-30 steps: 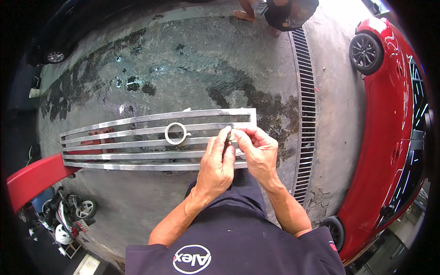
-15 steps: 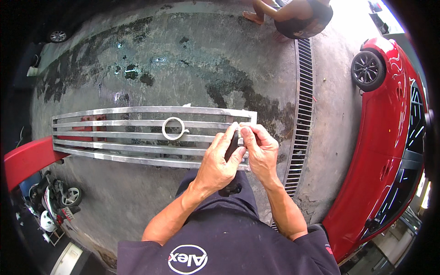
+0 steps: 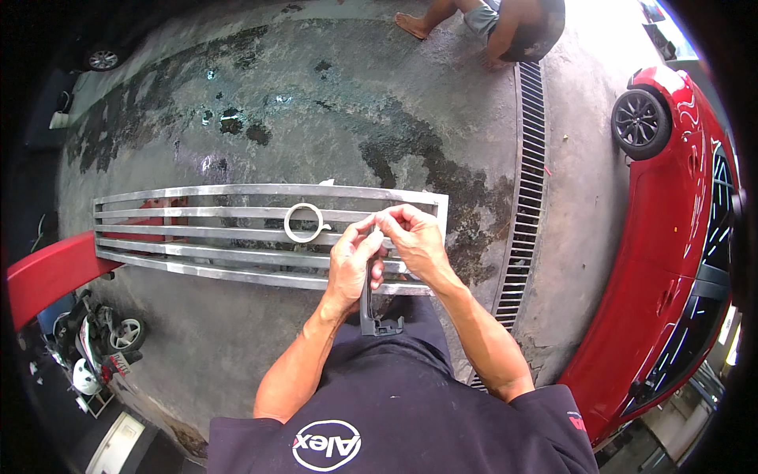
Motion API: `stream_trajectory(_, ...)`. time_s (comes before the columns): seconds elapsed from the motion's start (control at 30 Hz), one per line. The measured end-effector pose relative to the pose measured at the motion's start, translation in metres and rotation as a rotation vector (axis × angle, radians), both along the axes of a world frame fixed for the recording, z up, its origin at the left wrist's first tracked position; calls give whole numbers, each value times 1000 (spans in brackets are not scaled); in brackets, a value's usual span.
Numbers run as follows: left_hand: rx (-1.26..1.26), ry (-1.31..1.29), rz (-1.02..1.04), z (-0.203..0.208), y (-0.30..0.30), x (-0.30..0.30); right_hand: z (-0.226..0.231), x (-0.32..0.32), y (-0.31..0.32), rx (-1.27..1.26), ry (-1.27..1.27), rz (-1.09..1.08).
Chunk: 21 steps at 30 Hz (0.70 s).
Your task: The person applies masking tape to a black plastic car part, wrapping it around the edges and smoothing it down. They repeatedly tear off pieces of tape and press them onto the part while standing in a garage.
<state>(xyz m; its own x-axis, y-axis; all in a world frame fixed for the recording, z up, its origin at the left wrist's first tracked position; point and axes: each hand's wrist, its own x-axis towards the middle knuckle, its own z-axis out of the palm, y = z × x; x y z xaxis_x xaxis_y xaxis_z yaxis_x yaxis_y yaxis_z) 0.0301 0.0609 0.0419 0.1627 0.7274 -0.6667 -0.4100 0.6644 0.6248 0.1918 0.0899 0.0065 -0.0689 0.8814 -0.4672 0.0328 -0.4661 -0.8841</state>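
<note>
A long black plastic part (image 3: 383, 326), shaped like a car door handle with a hooked near end, stands out below my fingers. My left hand (image 3: 349, 265) is closed around its upper length, thumb on top. Against its far end my right hand (image 3: 416, 241) is pinched, fingertips meeting those of the left; a small pale bit shows there, possibly tape, too small to make out. Just left of my hands, a cream roll of masking tape (image 3: 288, 223) with a loose end lies on the slatted metal rack (image 3: 237, 233).
A red beam (image 3: 59, 272) meets the rack's left end. On the right stands a red car (image 3: 659, 261), with a floor drain grate (image 3: 521, 213) between. At the far side another person (image 3: 513, 31) sits low. A motorcycle (image 3: 103, 340) is parked at lower left.
Both hands have moved slightly left. The black part has turned, so its hooked end now points toward me. My right fingers shifted to its far end. The other person has bent down.
</note>
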Motion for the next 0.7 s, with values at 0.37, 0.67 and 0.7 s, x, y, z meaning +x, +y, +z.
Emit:
stream_trajectory(0.37, -239, 145, 781, -76, -17, -18, -28, 92, -86, -335, -83, -198)
stream_trajectory(0.67, -348, 590, 988, -128, -48, 13, 8, 211, -234, -1007, -177, 30)
stream_trajectory(0.7, -342, 532, 1024, -141, -53, 18, 53, 189, -196, -1186, -116, -47)
